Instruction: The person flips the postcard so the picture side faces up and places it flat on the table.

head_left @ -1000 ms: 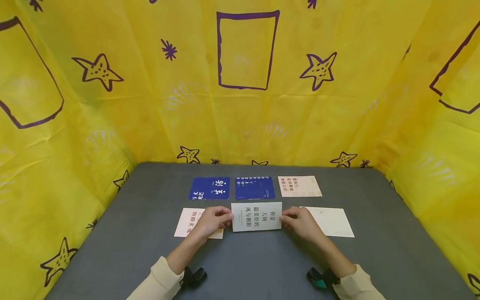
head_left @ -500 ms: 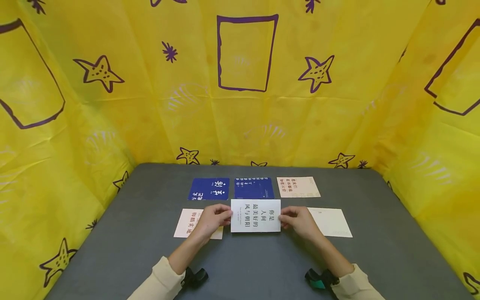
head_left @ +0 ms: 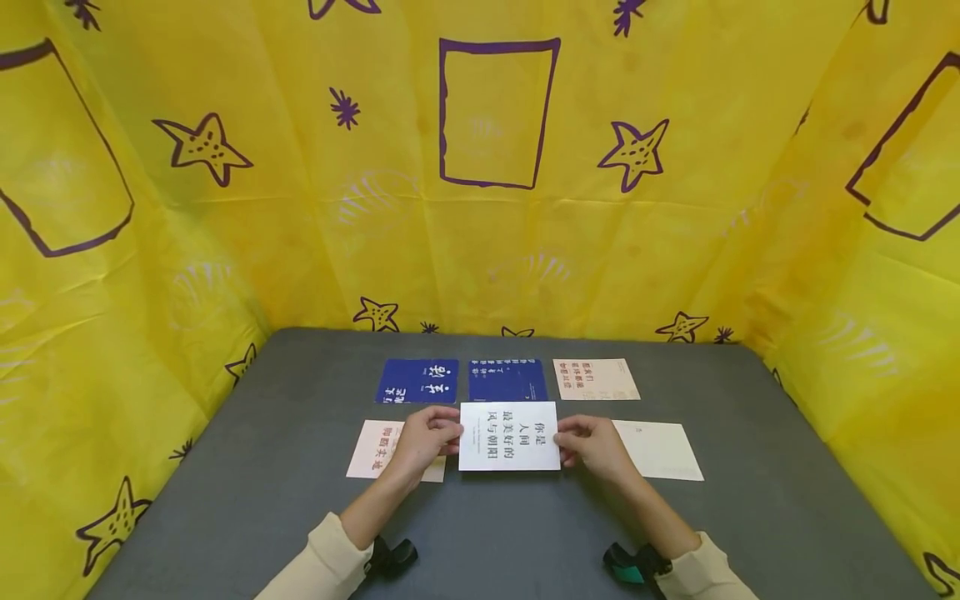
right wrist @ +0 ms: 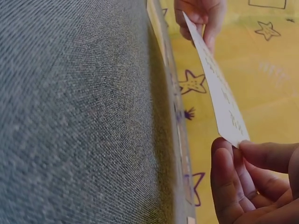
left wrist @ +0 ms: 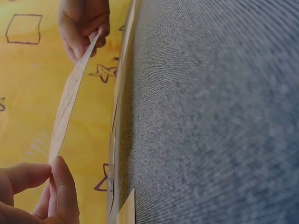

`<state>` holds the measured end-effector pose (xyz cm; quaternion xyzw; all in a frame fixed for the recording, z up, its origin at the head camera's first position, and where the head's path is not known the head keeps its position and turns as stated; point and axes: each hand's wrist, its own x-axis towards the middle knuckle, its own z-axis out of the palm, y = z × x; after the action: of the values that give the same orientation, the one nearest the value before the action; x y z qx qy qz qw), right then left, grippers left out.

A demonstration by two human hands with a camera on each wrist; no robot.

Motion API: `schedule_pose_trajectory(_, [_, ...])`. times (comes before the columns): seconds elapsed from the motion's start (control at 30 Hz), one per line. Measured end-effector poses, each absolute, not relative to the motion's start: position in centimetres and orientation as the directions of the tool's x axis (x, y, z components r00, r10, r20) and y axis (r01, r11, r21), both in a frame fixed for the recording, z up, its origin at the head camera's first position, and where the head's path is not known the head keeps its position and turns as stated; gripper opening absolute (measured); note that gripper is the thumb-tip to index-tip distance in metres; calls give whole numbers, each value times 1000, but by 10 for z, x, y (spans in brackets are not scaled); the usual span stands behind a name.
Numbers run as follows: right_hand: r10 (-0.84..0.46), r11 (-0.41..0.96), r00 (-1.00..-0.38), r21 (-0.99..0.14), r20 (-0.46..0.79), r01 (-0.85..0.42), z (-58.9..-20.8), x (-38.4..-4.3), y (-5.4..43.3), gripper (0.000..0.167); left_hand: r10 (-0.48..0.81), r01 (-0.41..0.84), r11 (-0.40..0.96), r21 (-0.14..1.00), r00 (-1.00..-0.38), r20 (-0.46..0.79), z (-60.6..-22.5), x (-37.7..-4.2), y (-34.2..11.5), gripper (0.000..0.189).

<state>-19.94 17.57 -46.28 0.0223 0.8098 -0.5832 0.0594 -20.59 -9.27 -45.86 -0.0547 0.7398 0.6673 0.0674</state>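
A white card [head_left: 510, 450] printed with dark Chinese characters is held by its two short ends. My left hand [head_left: 426, 437] pinches its left end between thumb and fingers, and my right hand [head_left: 596, 442] pinches the right end. Both wrist views show the card [left wrist: 70, 100] raised off the table and slightly tilted. Partly behind my left hand lies a pale card with red characters [head_left: 367, 454]. Beside my right hand is a mostly blank cream card [head_left: 663, 452]. In the right wrist view, the thumb and fingertips [right wrist: 224, 161] meet at the card's corner.
Behind the held card lie two blue cards, the left one [head_left: 408, 383] and the middle one [head_left: 510, 383], and a pink card with red characters [head_left: 615, 379]. They rest on a grey table [head_left: 495, 533]. Yellow patterned cloth [head_left: 480, 250] encloses the back and sides.
The white card has tipped to face the head camera more squarely, so its printed face looks taller and brighter. Both hands keep their pinch and have barely shifted.
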Motion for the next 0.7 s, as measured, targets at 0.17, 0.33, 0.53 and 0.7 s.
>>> schedule_pose_trajectory(0.17, [-30,314,-990,-941,-140,124,-466,-201,174,20,10,-163,111,980,-986,-165,-460,-206,-93,31])
schedule_pose_trajectory(0.33, [-18,303,-988,-942,-156,143,-466,-201,174,23,34,-166,119,979,-985,-171,-461,-206,-93,39])
schedule_pose_trajectory(0.53, [11,309,-986,-937,-169,164,-465,-200,173,25,62,-164,167,972,-982,-176,-463,-208,-92,45])
schedule_pose_trajectory(0.7, [20,317,-984,-932,-177,175,-465,-200,173,23,81,-159,172,972,-981,-175,-464,-208,-91,48])
